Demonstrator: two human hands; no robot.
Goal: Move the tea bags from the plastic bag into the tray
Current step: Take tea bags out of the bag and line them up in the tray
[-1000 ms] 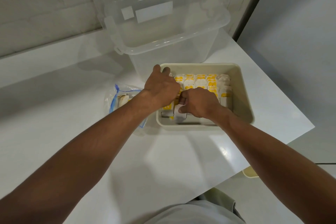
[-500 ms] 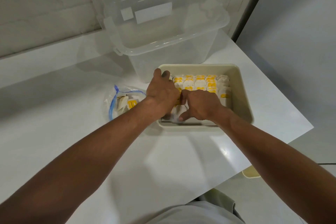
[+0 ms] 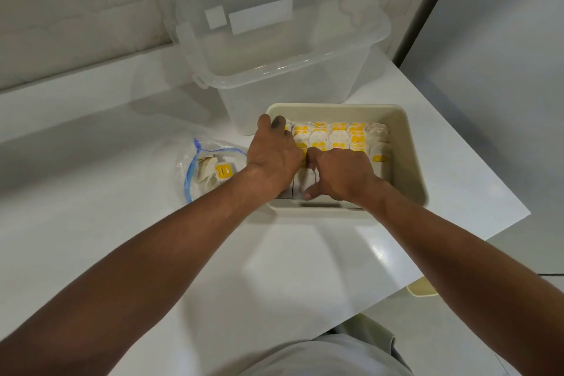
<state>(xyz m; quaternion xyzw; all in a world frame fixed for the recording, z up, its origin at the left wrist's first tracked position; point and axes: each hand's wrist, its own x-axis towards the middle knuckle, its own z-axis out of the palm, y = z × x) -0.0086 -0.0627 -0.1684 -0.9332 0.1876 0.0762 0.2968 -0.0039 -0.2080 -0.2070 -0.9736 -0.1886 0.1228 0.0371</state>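
**Obs., head view.** Tray, beige, rect., sat on white desk toward its R edge, long axis L–R across the view. Tea bags stood on edge inside in cols., yellow tags up, filling far and mid part. Both hands were inside tray at its near-L part, knuckles close together.

**Left hand**: palm down, wrist over near-L rim, fingers stretched fwd along L col. toward far wall. Grip wide, laid on bag tops. Nothing enclosed as far as visible.

**Right hand**: knuckles up, fingers curled down, thumb pointing L at near side. Grip narrow, pinching a small bunch of white tea bags at front of tray. Count not discernible.

**Key relation:** plastic bag, clear w/ blue zip line, lay on desk just L of tray. Unmoved tea bags lay inside it, few in no. Bag lay L of both grips, so left hand was the nearer. Its forearm ran close by bag's R side.

**Assessment:** step in hand appeared to be squaring up rows, not transfer. Task judged mostly done. Next pick prob. calls for left hand to pull back L to bag.

**Other:** clear storage bin stood just behind tray. Contact not determinable.
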